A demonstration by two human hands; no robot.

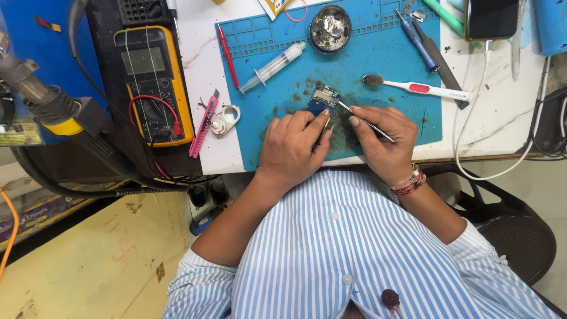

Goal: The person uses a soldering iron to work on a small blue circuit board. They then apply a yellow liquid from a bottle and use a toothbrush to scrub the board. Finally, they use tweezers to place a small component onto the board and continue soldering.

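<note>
- At the worktop's (204, 71) far left edge, a yellow multimeter (153, 82) lies on a dark strip, its red lead looped over the face; a hot-air handle (53, 109) juts in beside it from the left.
- Between the multimeter and the blue mat (407, 112), a narrow band of bare white surface holds a pink cutter (204, 125) and a small white ring part (225, 119), both near the front edge.
- Along the mat's left border lie a red pen-like tool (227, 56) and a tilted syringe (273, 67); a round tin of scraps (329, 28) sits at the mat's back edge.
- Left hand (292, 150) rests on the mat's front edge, fingers curled and pinching the small blue circuit board (322, 99), which sits at mid-mat.
- Right hand (383, 142) grips tweezers (365, 121), whose tips touch the board's right side.
- Right of the hands, the mat's front right corner is open; a white brush (422, 88) lies just behind that stretch.
- Near the back right corner rest a blue screwdriver (416, 38) and a phone (490, 19); a white cable (472, 118) drops over the front edge.
</note>
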